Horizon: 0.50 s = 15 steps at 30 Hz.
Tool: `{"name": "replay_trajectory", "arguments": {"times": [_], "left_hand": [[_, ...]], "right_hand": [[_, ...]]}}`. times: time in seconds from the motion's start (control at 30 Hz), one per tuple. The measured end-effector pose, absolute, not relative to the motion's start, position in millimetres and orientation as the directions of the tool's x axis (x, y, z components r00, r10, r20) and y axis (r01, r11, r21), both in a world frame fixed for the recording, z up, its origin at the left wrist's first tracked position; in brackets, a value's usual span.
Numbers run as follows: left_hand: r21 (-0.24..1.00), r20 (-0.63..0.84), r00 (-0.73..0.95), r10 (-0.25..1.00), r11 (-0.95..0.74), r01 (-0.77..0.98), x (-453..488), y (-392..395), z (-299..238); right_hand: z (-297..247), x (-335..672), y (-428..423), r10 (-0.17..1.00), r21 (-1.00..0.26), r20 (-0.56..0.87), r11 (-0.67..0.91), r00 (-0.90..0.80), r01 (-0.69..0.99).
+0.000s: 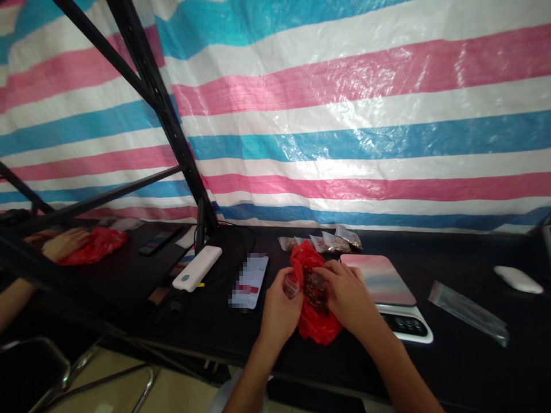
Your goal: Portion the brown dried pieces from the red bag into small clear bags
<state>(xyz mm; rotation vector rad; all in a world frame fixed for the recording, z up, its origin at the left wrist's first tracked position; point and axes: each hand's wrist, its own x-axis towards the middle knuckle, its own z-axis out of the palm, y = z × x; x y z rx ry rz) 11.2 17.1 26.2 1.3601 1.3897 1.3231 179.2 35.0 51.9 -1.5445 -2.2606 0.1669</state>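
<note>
A red plastic bag (319, 328) lies opened on the black table, with small dark brown dried pieces (316, 292) heaped inside. At its left side my left hand (280, 307) is closed around a small clear plastic bag (291, 285), its mouth near the heap. My right hand (349, 292) comes in from the other side, its fingers bent down at the brown pieces; what lies between the fingertips is hidden. Just behind the red bag, several small clear bags with brownish contents (338, 243) sit in a row.
Right of my hands is a white kitchen scale (419, 330) with a shiny plate (390, 278). Flat clear bags (469, 310) and a white mouse (517, 279) lie farther right. To the left are a phone (250, 281), a white power bank (198, 268), a black metal frame and another person's hand (64, 244).
</note>
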Motion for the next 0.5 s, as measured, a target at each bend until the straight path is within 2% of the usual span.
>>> {"name": "replay_trajectory", "arguments": {"times": [0.1,0.27,0.5], "left_hand": [[0.981,0.165,-0.162,0.973,-0.145,0.13,14.5,16.3,26.7],[0.993,0.11,-0.224,0.968,-0.118,-0.024,15.1,16.9,32.1],[0.99,0.04,-0.242,0.97,-0.071,-0.118,16.3,15.0,39.9]], "right_hand": [[48.4,176.0,34.3,0.917,-0.326,0.262,0.377,-0.301,0.867],[47.6,175.6,34.1,0.915,-0.328,0.274,0.379,-0.297,0.865],[48.3,171.1,30.2,0.912,-0.326,0.282,0.382,-0.297,0.865]]}}
